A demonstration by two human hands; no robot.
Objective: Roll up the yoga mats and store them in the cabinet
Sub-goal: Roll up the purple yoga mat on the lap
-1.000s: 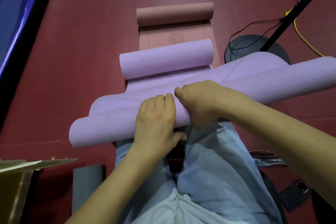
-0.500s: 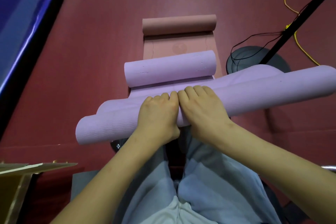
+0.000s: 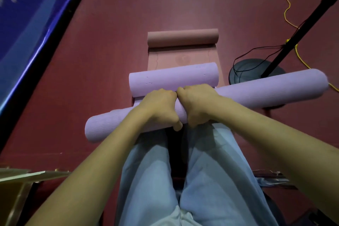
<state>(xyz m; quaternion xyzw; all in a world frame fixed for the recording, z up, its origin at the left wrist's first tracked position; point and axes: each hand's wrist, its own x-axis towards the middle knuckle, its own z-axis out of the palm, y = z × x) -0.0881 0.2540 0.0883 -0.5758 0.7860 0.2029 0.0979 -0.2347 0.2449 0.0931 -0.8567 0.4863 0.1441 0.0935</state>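
Both hands — left [image 3: 159, 108], right [image 3: 199, 105] — clasp the near purple roll [image 3: 256, 91] at its middle, above the lap. Two part-rolled mats, purple [image 3: 173, 79] and pink [image 3: 182, 37], lie farther on the floor. Best to keep the wrap tight — ends level — before lifting.

Dark red floor [image 3: 183, 2]; pink mat [image 3: 183, 55], half-rolled purple mat [image 3: 172, 79], round black stand base [image 3: 256, 71], yellow cable [image 3: 286, 11]

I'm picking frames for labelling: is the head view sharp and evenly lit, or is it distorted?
Head view: dim, uneven light, brightest on the glossy blue sheet; wide-angle lens bows the long rolled purple foam yoga mat, whose right end is smeared; both hands look reasonably sharp.
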